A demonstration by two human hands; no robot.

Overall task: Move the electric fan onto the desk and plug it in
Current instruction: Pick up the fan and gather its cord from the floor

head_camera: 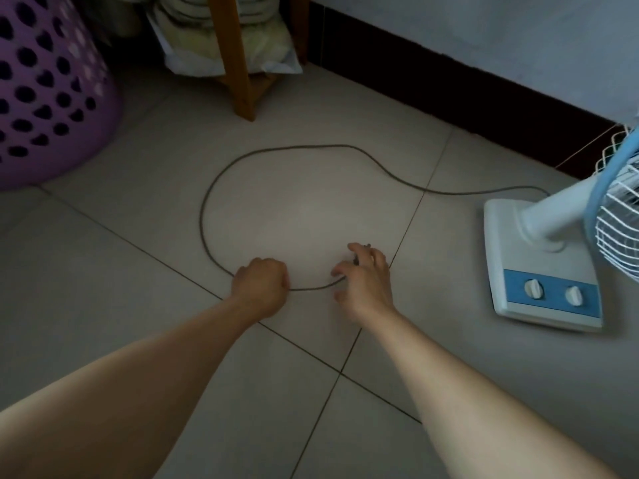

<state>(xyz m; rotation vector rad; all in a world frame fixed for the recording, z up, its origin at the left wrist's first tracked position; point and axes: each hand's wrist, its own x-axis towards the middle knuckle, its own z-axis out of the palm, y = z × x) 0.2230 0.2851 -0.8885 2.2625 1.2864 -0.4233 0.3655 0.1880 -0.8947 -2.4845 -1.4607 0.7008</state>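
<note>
The electric fan [539, 267] stands on the tiled floor at the right, a white base with a blue panel and two knobs, its blue-rimmed wire cage cut off by the frame edge. Its dark cord [207, 191] runs from the base in a wide loop across the floor. My left hand [261, 285] is closed in a fist around the cord at the loop's near side. My right hand [363, 278] lies a short way to the right, fingers curled around the cord's end, where the plug's prongs [366, 245] peek out above the fingers.
A purple perforated laundry basket [45, 98] stands at the far left. A wooden furniture leg [238, 63] rises at the back centre, with white bags [269, 46] behind it. A dark skirting board [449, 84] runs along the wall on the right.
</note>
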